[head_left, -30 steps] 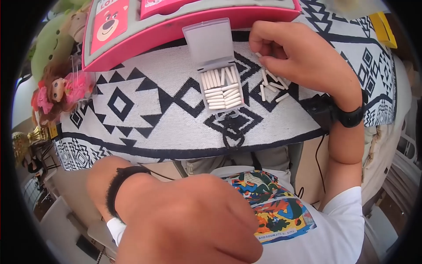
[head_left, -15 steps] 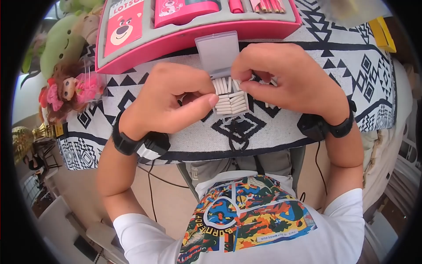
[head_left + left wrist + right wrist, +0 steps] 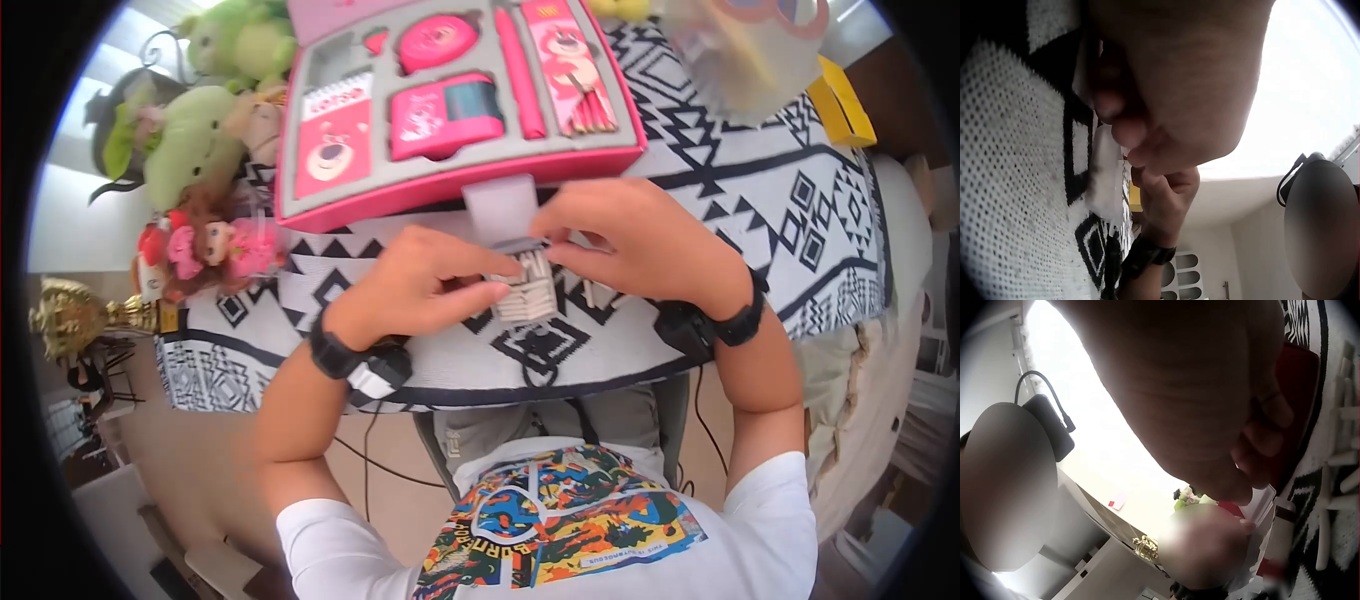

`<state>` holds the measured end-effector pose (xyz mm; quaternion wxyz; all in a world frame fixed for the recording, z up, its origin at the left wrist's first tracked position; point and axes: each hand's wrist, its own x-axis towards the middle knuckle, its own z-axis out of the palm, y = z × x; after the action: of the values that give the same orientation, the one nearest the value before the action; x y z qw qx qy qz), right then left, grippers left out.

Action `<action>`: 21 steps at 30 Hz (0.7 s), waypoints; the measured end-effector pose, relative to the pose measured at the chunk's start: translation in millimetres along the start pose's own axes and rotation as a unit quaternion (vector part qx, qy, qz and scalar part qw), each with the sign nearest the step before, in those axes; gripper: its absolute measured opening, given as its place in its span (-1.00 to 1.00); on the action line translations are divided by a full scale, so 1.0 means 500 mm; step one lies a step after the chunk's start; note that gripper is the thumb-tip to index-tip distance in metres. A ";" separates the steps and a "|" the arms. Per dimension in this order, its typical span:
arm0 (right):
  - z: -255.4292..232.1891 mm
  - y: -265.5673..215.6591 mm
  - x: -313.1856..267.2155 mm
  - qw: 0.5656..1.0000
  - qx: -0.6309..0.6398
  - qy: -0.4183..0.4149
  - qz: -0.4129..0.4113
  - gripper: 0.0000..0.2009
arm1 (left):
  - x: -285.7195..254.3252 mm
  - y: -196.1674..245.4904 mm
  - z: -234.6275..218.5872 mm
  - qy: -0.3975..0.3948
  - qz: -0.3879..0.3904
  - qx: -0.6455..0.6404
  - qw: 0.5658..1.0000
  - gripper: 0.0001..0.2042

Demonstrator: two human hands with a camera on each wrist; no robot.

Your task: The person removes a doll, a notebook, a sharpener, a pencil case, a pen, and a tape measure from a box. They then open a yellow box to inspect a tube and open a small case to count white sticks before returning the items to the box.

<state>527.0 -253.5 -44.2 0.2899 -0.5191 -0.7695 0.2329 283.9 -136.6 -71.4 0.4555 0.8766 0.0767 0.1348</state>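
Note:
An open clear plastic box point(image 3: 497, 205) stands on the patterned cloth, its lid tilted up and back. Rows of short white sticks point(image 3: 527, 300) fill it. My left hand point(image 3: 415, 285) is at the left side of the box, thumb and forefinger tips gripping its edge beside the sticks. From the right, my right hand point(image 3: 630, 240) reaches over the upper corner near the hinge. Its thumb and forefinger meet there in a pinch; I cannot tell what is between them. Loose white sticks point(image 3: 1323, 519) lie on the cloth below the right hand.
A pink gift box point(image 3: 590, 160) with a notebook and other items stands behind the plastic box. A doll point(image 3: 235, 245) and green plush toys point(image 3: 195, 135) sit at the left, near a gold trophy point(image 3: 75, 318). A yellow box point(image 3: 840, 105) is at the far right.
My left hand came up from low in front of the head camera to the box. The right hand moved from the loose sticks to the box's corner. The head view shifted, showing more of the gift box.

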 end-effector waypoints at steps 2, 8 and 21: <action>-0.018 -0.014 0.002 0.999 -0.012 -0.015 0.026 -0.83 | 0.004 0.003 -0.007 -0.020 -0.003 0.013 1.000 -0.79; -0.046 -0.023 -0.003 0.997 -0.003 -0.043 0.068 -0.80 | 0.001 0.009 -0.003 -0.045 -0.012 0.030 0.998 -0.77; -0.065 -0.004 -0.067 0.988 -0.086 -0.089 0.089 -0.68 | 0.003 0.013 0.002 -0.038 -0.009 0.048 0.998 -0.68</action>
<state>557.8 -283.5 -26.1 0.1528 -0.5854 -0.7603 0.2363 285.6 -140.8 -66.6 0.4167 0.9012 0.0736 0.0937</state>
